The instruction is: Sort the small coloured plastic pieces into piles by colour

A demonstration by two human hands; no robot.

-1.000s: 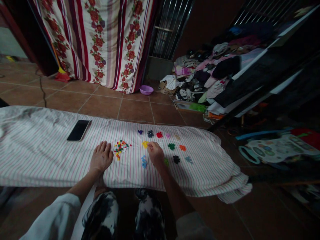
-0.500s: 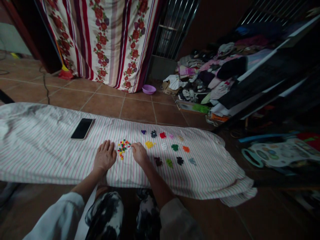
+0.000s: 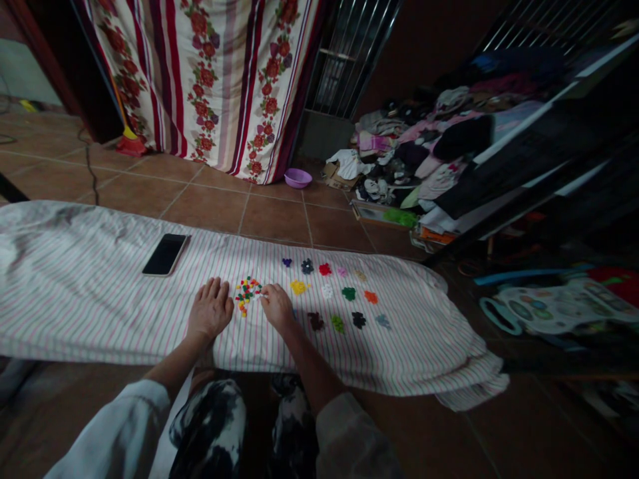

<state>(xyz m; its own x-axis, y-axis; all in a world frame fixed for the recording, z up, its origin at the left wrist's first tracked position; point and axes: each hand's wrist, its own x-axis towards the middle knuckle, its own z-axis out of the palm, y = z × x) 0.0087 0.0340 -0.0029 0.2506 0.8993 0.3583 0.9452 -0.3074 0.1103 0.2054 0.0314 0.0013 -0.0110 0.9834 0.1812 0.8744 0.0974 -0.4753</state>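
Note:
My left hand (image 3: 212, 309) lies flat on the striped cloth (image 3: 124, 319), fingers stretched out, just left of a mixed pile of small coloured pieces (image 3: 246, 293). At the right side of that pile is my right hand (image 3: 277, 306), its fingers closed in a pinch. What they pinch, if anything, is too small to make out. Right of this hand, little one-colour heaps stand in rows, among them a yellow heap (image 3: 298, 287), a red heap (image 3: 325, 269), a dark green heap (image 3: 349, 294), an orange heap (image 3: 370, 297) and a brown heap (image 3: 315, 321).
A phone (image 3: 166, 255) lies on the cloth left of my hands. Beyond, on the tiled floor, are a purple basin (image 3: 298, 177), a red dustpan or broom head (image 3: 132, 143) by a flowered curtain (image 3: 224, 80), and piled clothes (image 3: 414, 143).
Hardly anything differs. My right hand has shifted very slightly at the pile's edge, fingers still pinched; my left hand stays flat in place.

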